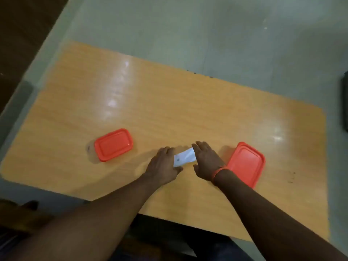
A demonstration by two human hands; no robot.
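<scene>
Head view: white paper [183,158] pressed at ends under flat left hand [163,165], right hand [207,160].

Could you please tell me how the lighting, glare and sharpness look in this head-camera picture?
Head view: dim overall, with white glare streaks on the wooden table left of centre and near its right end. Head view: the left hand, right hand and white paper between them are softly blurred. Head view: the wide angle bows the table's edges.
</scene>
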